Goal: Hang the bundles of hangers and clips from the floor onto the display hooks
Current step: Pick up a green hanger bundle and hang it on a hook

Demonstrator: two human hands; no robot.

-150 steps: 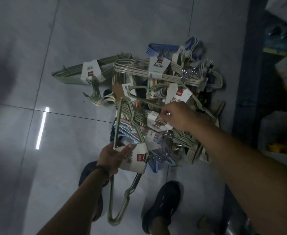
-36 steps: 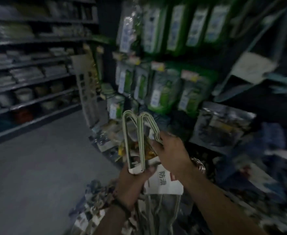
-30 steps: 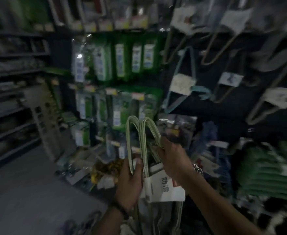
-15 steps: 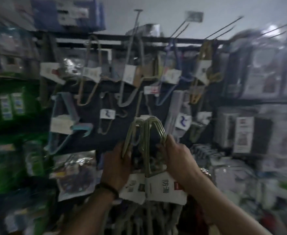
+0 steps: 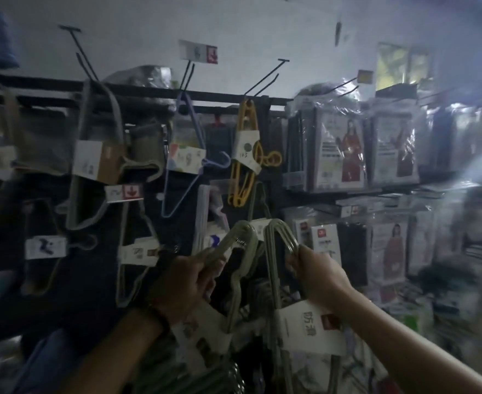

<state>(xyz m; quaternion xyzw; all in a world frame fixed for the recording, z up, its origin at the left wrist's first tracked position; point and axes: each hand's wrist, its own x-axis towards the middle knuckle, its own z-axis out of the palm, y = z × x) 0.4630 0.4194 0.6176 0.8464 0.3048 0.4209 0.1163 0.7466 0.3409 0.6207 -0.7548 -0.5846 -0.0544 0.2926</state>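
Observation:
I hold two bundles of pale green hangers upright in front of a display wall. My left hand (image 5: 184, 282) grips the left hanger bundle (image 5: 241, 243) below its rounded top, its white paper label lower down. My right hand (image 5: 316, 277) grips the right hanger bundle (image 5: 278, 240) just under its curved end; its white label (image 5: 311, 328) carries a red square. Long black display hooks (image 5: 265, 78) stick out from the top rail above. The floor pile is out of view.
Bundles hang on the wall: grey hangers (image 5: 92, 155), a lilac hanger set (image 5: 188, 155), yellow clips (image 5: 245, 155). Packaged clothing in clear plastic (image 5: 342, 155) fills the shelves to the right. A bare hook (image 5: 76, 46) juts out at upper left.
The view has swung up from the floor pile to the display wall. Both bundles have been lifted, and they now stand slightly apart, one in each hand.

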